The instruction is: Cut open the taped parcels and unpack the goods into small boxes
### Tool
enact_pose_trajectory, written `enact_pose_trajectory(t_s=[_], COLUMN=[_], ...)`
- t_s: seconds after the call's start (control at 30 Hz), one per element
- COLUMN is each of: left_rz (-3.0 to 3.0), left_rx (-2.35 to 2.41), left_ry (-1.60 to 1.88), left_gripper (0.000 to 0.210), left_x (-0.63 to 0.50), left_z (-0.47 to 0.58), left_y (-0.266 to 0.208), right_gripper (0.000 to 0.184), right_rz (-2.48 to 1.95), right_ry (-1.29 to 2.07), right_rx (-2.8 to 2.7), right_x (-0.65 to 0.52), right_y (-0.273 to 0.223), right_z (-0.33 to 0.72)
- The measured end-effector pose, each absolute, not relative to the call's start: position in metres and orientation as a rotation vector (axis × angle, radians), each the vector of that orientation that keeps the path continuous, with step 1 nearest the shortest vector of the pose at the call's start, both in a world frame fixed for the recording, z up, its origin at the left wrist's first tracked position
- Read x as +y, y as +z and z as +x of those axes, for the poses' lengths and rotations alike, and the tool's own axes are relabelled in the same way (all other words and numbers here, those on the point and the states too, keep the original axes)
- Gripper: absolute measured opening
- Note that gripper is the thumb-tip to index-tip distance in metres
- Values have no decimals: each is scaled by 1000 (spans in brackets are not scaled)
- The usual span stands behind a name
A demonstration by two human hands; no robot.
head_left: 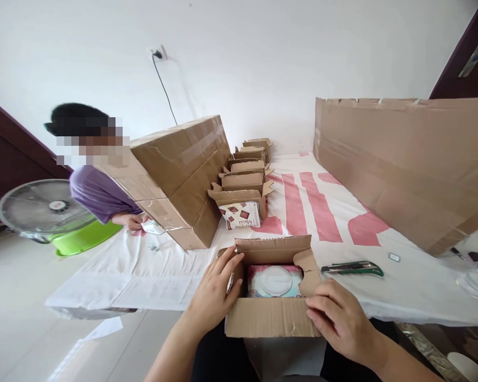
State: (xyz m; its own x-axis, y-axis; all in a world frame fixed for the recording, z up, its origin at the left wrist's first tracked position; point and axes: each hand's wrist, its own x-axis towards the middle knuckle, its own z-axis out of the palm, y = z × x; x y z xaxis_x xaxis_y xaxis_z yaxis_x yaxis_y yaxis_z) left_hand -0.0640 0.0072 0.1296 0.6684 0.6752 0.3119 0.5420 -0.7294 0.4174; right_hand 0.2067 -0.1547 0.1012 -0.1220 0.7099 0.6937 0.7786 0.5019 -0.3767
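A small open cardboard box sits at the near table edge, in front of my body. Inside it lies a pack of wet wipes, pink and teal with a round clear lid. The fingers of my left hand are bent over the box's left side, holding it. At the front right corner, my right hand pinches the cardboard between thumb and fingers. The right side flap stands up, and the front flap folds outward toward me. A green box cutter lies just right of the box.
Stacked sealed cartons stand left. A row of small open boxes runs toward the wall, with brown-and-white packets in front. A large cardboard panel rises right. A co-worker's hand holds something white. A fan is far left.
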Motion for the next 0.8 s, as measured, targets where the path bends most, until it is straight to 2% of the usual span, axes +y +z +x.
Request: enact_pose_trajectory(t_s=[0.1, 0.27, 0.37, 0.57, 0.7, 0.8], left_rz=[2346, 2059, 2017, 1932, 1596, 1277], left_rx=[948, 859, 850, 833, 854, 837], left_ry=[700, 804, 839, 915, 1078, 1222], left_gripper=[47, 46, 45, 49, 63, 66], left_x=[8, 6, 4, 4, -2, -9], left_z=[-66, -68, -69, -66, -56, -46], left_y=[109, 83, 78, 75, 67, 59], right_gripper=[16, 33, 33, 11, 21, 28], right_rz=[-1280, -1383, -1440, -1384, -1362, -1429], right_ry=[-57, 136, 206, -68, -189, -234], right_rx=[-1930, -2254, -2333, -2147, -2017, -1910], right_x=[-142, -122, -117, -121, -133, -143], right_y=[117, 139, 145, 149, 139, 121], right_z=[216, 221, 221, 230, 245, 255])
